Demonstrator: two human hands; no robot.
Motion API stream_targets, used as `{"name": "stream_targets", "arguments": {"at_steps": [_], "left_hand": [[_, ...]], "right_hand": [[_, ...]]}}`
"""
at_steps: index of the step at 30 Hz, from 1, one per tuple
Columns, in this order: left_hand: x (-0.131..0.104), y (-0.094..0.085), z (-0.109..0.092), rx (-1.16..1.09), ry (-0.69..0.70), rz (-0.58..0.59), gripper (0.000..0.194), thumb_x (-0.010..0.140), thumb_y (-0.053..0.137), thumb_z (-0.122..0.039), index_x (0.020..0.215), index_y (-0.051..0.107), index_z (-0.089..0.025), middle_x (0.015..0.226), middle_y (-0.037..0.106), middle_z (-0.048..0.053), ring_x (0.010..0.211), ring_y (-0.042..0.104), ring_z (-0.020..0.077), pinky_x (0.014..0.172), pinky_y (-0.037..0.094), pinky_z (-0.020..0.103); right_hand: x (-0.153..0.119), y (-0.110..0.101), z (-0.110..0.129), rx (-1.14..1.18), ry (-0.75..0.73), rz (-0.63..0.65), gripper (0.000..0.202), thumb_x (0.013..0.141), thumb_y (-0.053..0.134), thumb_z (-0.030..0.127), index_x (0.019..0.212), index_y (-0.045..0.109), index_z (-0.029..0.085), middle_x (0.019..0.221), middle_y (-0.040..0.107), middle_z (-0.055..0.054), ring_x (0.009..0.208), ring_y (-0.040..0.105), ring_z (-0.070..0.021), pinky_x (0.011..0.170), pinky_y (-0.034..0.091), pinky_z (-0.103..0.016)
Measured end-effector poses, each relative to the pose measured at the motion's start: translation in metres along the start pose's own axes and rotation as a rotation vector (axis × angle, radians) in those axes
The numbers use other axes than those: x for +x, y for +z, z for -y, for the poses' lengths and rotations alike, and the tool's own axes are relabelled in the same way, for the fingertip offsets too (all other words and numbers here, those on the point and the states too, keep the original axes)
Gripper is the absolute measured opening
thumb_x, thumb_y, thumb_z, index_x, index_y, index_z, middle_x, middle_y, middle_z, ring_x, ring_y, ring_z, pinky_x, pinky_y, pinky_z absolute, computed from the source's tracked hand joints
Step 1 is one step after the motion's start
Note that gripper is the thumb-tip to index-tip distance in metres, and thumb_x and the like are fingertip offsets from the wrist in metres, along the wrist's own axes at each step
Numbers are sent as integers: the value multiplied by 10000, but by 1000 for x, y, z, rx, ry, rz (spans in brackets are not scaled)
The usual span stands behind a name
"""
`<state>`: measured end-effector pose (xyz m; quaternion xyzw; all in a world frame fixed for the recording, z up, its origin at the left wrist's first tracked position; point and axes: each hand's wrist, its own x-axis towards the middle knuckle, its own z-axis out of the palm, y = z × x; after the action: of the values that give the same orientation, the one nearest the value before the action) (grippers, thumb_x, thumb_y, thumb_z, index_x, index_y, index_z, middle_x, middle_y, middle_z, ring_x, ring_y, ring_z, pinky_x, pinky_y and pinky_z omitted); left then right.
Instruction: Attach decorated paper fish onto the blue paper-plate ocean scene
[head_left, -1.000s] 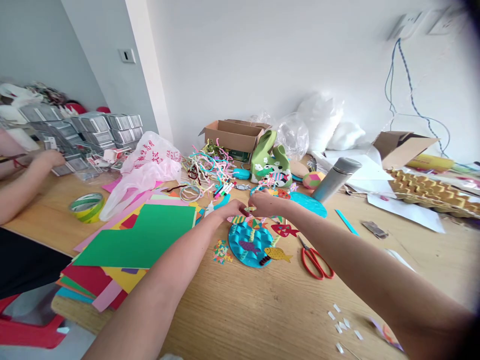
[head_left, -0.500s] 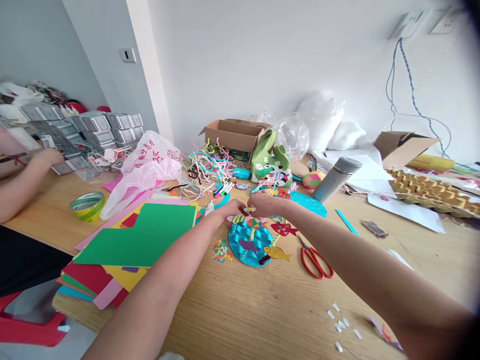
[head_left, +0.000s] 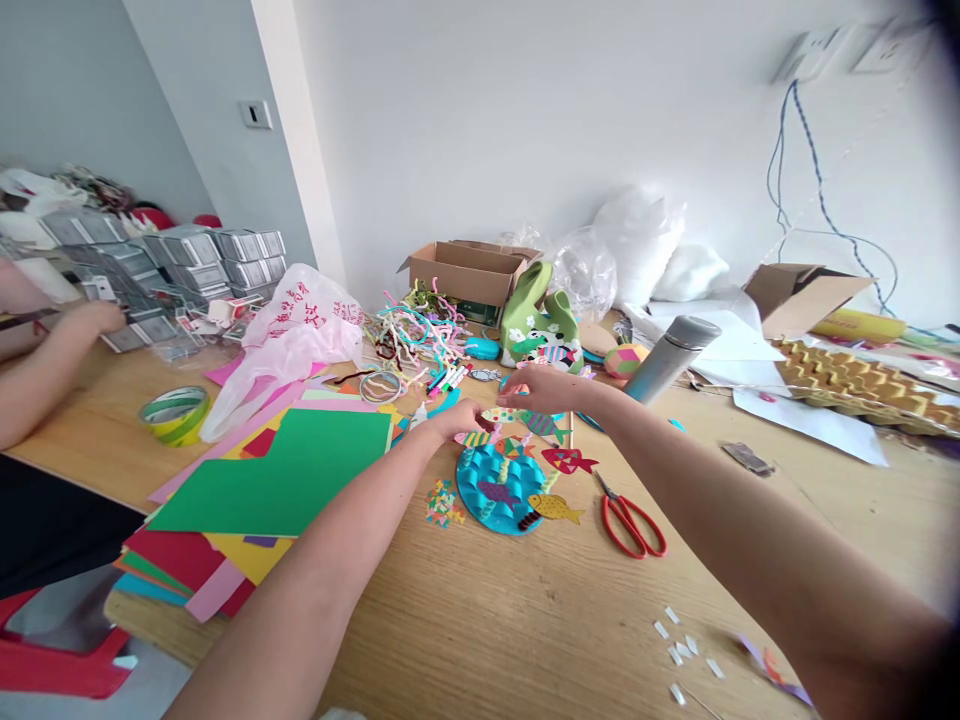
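A round blue base (head_left: 480, 505) with woven-looking strips lies on the table. Paper fish stand on and around it, among them a red fish (head_left: 568, 460), a yellow fish (head_left: 553, 507), a purple fish (head_left: 498, 493) and a green striped fish (head_left: 545, 427). At its far edge, my left hand (head_left: 459, 420) is closed on the tail end of a pale dotted paper fish (head_left: 501, 415). My right hand (head_left: 546, 388) hovers just above that fish, fingers bent and apart, with nothing visible in them. Red-handled scissors (head_left: 632, 525) lie to the right.
Coloured paper (head_left: 285, 470) is stacked at left beside tape (head_left: 176, 412). Paper bits (head_left: 444, 503) lie near the base. Pipe cleaners (head_left: 420, 330), a green bag (head_left: 540, 320), a steel flask (head_left: 671, 358) and egg trays (head_left: 862, 385) stand behind. Another person's hand (head_left: 97, 318) is at far left.
My right hand has lifted and moved away from my left fingers, its fingers spreading. The pale dotted fish and the green striped fish now show more fully.
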<state>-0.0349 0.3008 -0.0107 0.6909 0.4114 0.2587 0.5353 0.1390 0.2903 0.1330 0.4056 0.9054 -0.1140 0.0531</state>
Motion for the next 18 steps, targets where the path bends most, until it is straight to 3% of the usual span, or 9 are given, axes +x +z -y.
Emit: {"name": "stream_targets", "arguments": {"at_steps": [7, 12, 18], "left_hand": [[-3, -3, -3, -73, 2, 12, 244, 535, 754, -124, 772, 697, -109, 709, 704, 25, 688, 645, 173, 647, 508, 259], [-7, -4, -7, -100, -10, 2, 253, 541, 734, -94, 791, 695, -110, 721, 704, 20, 688, 641, 164, 603, 488, 232], [-18, -7, -21, -121, -24, 11, 283, 552, 746, -64, 823, 692, -124, 749, 708, 12, 703, 633, 152, 616, 475, 213]], "right_hand": [[-15, -6, -3, -13, 83, -40, 633, 857, 365, 691, 1015, 711, 184, 947, 708, -94, 816, 624, -213, 710, 431, -278], [-22, -5, -6, 46, 152, -39, 690, 880, 269, 691, 955, 698, 155, 903, 696, -105, 804, 619, -215, 676, 441, -282], [-23, 3, -20, 84, 116, 26, 489, 831, 513, 590, 1033, 700, 186, 1044, 708, -90, 914, 642, -230, 753, 467, -292]]}}
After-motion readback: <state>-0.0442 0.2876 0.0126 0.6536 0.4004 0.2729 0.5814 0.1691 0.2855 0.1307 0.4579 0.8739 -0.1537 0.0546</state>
